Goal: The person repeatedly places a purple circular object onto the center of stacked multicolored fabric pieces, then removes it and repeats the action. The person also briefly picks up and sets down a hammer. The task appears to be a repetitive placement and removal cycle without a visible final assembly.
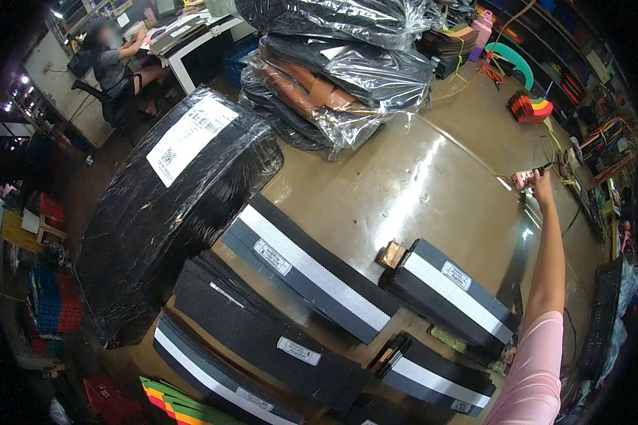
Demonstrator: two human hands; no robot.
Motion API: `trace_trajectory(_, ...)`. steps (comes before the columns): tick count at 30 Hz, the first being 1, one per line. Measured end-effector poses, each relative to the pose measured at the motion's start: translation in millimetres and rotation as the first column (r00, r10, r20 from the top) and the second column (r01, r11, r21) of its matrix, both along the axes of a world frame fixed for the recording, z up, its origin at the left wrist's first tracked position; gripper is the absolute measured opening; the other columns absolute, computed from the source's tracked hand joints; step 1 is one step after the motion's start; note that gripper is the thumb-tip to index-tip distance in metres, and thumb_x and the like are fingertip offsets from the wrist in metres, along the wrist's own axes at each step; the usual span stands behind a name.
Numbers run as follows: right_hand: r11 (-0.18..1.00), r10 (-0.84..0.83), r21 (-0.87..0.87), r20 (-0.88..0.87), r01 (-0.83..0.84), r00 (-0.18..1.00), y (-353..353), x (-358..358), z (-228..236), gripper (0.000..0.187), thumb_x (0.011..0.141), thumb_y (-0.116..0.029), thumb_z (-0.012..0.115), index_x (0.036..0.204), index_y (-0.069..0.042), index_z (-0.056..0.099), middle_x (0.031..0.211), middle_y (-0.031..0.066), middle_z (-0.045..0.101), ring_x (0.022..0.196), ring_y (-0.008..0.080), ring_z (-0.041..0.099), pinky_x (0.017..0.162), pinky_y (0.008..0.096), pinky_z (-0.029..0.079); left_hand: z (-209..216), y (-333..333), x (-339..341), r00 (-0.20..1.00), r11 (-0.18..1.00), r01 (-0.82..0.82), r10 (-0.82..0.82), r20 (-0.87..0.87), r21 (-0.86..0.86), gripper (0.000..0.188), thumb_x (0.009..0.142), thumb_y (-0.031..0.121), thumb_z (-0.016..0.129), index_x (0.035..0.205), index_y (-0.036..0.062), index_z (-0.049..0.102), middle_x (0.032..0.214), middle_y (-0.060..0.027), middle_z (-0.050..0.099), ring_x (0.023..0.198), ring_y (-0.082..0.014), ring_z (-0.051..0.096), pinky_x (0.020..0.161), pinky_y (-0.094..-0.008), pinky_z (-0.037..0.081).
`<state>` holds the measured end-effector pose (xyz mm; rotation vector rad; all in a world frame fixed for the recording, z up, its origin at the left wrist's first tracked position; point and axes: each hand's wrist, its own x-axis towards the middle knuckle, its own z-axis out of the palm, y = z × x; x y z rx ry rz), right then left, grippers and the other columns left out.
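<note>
My right arm, in a pink sleeve [535, 375], stretches forward along the right side of the table. At its end my right hand [542, 187] is closed on a small pink object [524, 178] near the table's right edge; its kind is too small to tell. A dark piece sticks out beside the fingers. Nearest to this arm lies a stack of black, grey and white striped strips [457, 283] with a paper label on top and a tan block [392, 253] at its left end. My left hand is out of view.
More striped stacks [301, 265] and a plain black stack [262, 333] lie nearby. A large black plastic-wrapped bundle [177, 198] sits left. Clear-bagged goods [340, 78] pile up at the back, near a pink bottle [480, 32]. A seated person [113, 64] works at a desk.
</note>
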<state>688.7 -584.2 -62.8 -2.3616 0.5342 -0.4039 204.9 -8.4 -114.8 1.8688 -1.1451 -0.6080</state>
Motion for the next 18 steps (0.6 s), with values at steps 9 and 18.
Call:
trace_trajectory(9,0.750,-0.034,-0.531,-0.625,-0.393,0.780,175.4,-115.3,119.7,0.036,0.097,-0.033,0.055,0.113,-0.002,0.065,0.092,0.0220,0.071,0.091,0.0378,0.070,0.079,0.0505,0.055,10.9,4.2,-27.3,0.999,1.000,-0.004,0.004,0.034,0.003,0.047,0.100,0.028,0.043,0.141,0.0062,0.046,0.148,-0.0125,0.043,0.138,-0.0310,0.039,0.116,-0.0383,0.032)
trace_trajectory(18,0.555,0.205,-0.634,-0.523,-0.539,0.827,313.6,-301.4,251.8,0.038,0.094,-0.037,0.061,0.118,-0.008,0.067,0.095,0.0194,0.071,0.091,0.0375,0.067,0.081,0.0478,0.053,12.3,10.5,-63.8,0.987,0.991,-0.116,0.107,0.124,0.068,0.048,0.101,0.030,0.043,0.143,0.0057,0.045,0.150,-0.0138,0.041,0.140,-0.0313,0.037,0.117,-0.0381,0.031)
